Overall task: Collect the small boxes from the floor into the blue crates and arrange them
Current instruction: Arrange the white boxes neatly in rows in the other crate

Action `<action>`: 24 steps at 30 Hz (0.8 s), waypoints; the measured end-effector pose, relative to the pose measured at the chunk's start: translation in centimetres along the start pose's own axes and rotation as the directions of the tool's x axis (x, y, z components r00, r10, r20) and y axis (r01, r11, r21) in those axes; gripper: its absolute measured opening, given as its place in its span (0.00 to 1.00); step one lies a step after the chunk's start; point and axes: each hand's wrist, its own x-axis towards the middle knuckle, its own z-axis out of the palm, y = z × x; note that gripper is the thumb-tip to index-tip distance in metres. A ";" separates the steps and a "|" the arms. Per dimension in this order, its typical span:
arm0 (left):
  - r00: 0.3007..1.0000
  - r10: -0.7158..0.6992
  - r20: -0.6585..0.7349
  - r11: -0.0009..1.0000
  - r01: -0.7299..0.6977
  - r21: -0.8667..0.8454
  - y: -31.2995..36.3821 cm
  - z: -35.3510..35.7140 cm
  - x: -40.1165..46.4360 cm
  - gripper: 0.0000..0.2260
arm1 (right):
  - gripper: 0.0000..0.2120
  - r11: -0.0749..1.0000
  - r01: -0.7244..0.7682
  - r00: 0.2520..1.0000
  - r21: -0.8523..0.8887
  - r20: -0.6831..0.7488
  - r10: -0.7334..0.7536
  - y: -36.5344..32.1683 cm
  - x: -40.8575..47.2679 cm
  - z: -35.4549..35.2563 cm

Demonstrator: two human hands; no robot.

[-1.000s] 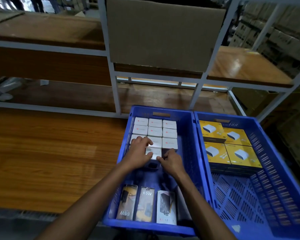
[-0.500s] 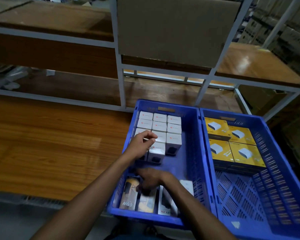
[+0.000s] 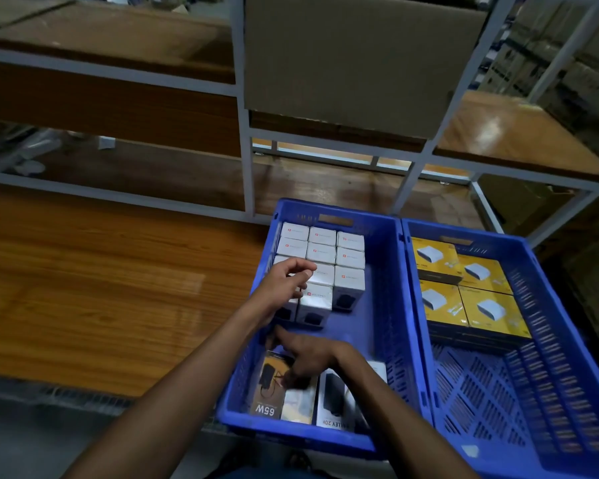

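So both hands are down inside the left blue crate (image 3: 388, 305), arms coming in from the bottom of the view. The left hand (image 3: 287, 283) hovers over the block of small white boxes (image 3: 322, 252) packed into the far end of that crate, fingers loosely curled with the thumb near the fingertips, and I can't tell whether it's actually pinching anything or just resting over the front row. Right beside its fingertips sits the nearest white box (image 3: 317, 300), standing upright with a dark picture on its front face. The right hand (image 3: 308, 363) is lower, closer to the body than the left one, reaching across toward the left wall of the crate with its index finger stretched out and the other fingers bent over the flat packs underneath; it's blurry, so whether it grips one is unclear. Under and just below that hand lie a 65W pack (image 3: 268, 392), a pale pack (image 3: 300, 404) next to it, and a dark pack (image 3: 334, 399) further to its right. Off to the right of both hands, touching the first crate, is the right blue crate (image 3: 519, 392) with yellow boxes (image 3: 464, 295) stacked at its far end. Left of the hands is a wooden shelf board (image 3: 101, 288), and beyond them a grey metal rack (image 3: 246, 150)
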 end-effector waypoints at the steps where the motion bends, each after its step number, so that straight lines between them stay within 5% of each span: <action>1: 1.000 -0.002 0.003 1.000 0.002 -0.002 0.0 0.0 0.0 0.08 | 0.31 1.000 0.013 1.000 0.014 -0.003 -0.013 0.1 -0.1 -0.1; 9: 1.000 -0.001 0.005 1.000 0.001 0.003 0.1 0.1 -0.1 0.08 | 0.25 0.998 -0.012 0.994 0.060 -0.107 0.019 -1.0 0.7 0.8; 13: 1.000 -0.002 -0.001 1.000 0.002 0.002 0.1 0.0 -0.2 0.08 | 0.36 0.995 -0.098 0.993 0.004 -0.064 0.099 -1.1 1.4 1.2; 24: 1.000 0.012 -0.003 1.000 -0.012 0.017 0.0 0.0 -0.2 0.09 | 0.31 0.993 -0.067 0.998 0.093 -0.006 0.068 -1.2 1.3 1.2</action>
